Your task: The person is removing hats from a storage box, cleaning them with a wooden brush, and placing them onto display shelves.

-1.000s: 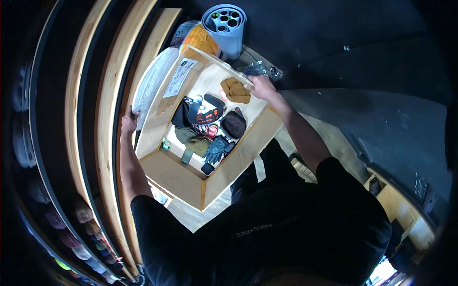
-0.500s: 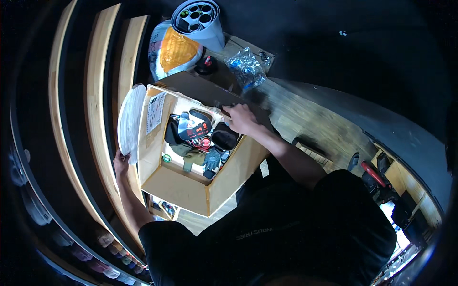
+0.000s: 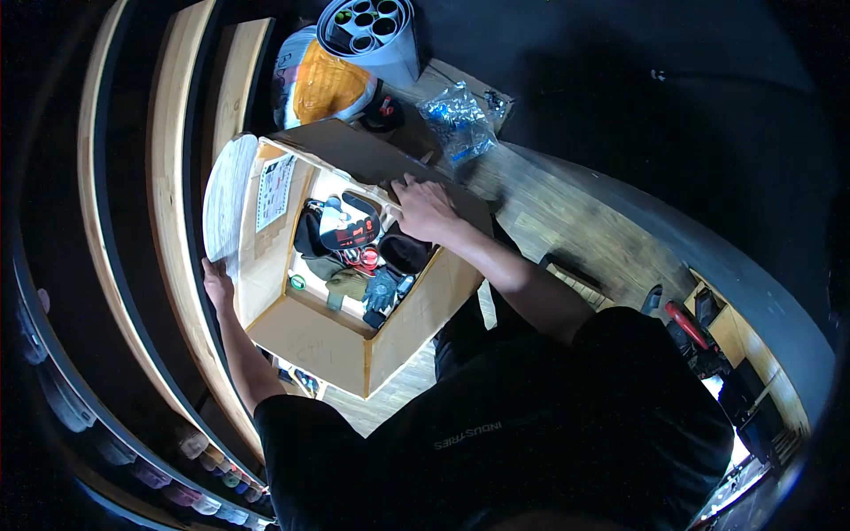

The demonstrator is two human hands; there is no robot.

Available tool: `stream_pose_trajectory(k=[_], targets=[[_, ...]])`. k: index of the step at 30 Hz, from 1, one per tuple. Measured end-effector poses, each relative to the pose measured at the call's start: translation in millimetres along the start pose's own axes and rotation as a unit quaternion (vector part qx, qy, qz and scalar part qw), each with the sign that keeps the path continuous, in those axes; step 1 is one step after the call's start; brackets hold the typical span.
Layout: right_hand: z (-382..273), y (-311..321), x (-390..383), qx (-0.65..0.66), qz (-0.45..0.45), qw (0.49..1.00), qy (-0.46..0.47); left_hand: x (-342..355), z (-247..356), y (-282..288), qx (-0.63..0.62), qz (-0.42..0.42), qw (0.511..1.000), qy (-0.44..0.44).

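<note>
A cardboard box [image 3: 317,341] is held tilted in front of my body. Inside lie a black and red visor-like item [image 3: 345,226], dark caps [image 3: 405,252], red cord [image 3: 363,260], gloves [image 3: 379,292], olive cloth [image 3: 350,285] and a small green round item [image 3: 297,282]. My right hand [image 3: 425,208] grips the box's upper edge, fingers over its dark outer panel. My left hand [image 3: 219,285] grips the left side of the box, at the lower end of a pale, streaky oval panel [image 3: 230,186] along that side; some of its fingers are hidden.
Long wooden shelves [image 3: 173,177] run along my left, with rolled colourful items at lower left. Beyond the box are a white bucket of tubes [image 3: 390,53], a white-and-orange bag [image 3: 323,84] and a clear crinkled bag [image 3: 456,124]. A cluttered wooden bench [image 3: 735,336] is at right.
The box has swung from higher and more upright to further left and turned, showing its dark outer panel. My right hand moved left along with its edge.
</note>
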State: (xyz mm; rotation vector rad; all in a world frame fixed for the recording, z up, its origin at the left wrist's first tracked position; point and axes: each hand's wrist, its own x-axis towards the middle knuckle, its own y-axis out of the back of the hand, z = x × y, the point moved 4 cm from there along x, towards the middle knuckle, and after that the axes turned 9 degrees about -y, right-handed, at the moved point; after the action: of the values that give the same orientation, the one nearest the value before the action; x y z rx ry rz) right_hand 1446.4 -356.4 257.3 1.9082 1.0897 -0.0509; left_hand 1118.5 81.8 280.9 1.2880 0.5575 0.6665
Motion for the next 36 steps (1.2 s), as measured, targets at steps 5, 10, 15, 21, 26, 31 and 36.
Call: stream_pose_trajectory(k=[5, 10, 15, 21, 26, 31, 36], targets=[[0, -1, 1, -0.051, -0.07, 0.996, 0.02, -14, 3, -1, -0.086, 0.065, 0.994, -0.027], [-4, -3, 3, -0.046, -0.164, 0.985, -0.027, -21, -20, -2, 0.024, -0.024, 0.998, 0.055], [-3, -7, 5, -0.04, -0.189, 0.979, -0.07, 0, -34, 1, -0.088, -0.122, 0.988, -0.026], [8, -6, 31, -0.082, -0.081, 0.993, 0.007, 37, -19, -19, -0.16, -0.227, 0.957, 0.082], [31, -16, 51, -0.038, -0.046, 0.998, 0.028, 43, 16, -4, -0.135, -0.246, 0.955, 0.096], [44, -14, 55, 0.045, 0.023, 0.991, 0.121, 51, 33, 13, -0.107, -0.319, 0.941, 0.045], [49, -14, 30, 0.053, 0.004, 0.99, 0.133, 51, 46, 15, -0.084, -0.343, 0.932, -0.079]])
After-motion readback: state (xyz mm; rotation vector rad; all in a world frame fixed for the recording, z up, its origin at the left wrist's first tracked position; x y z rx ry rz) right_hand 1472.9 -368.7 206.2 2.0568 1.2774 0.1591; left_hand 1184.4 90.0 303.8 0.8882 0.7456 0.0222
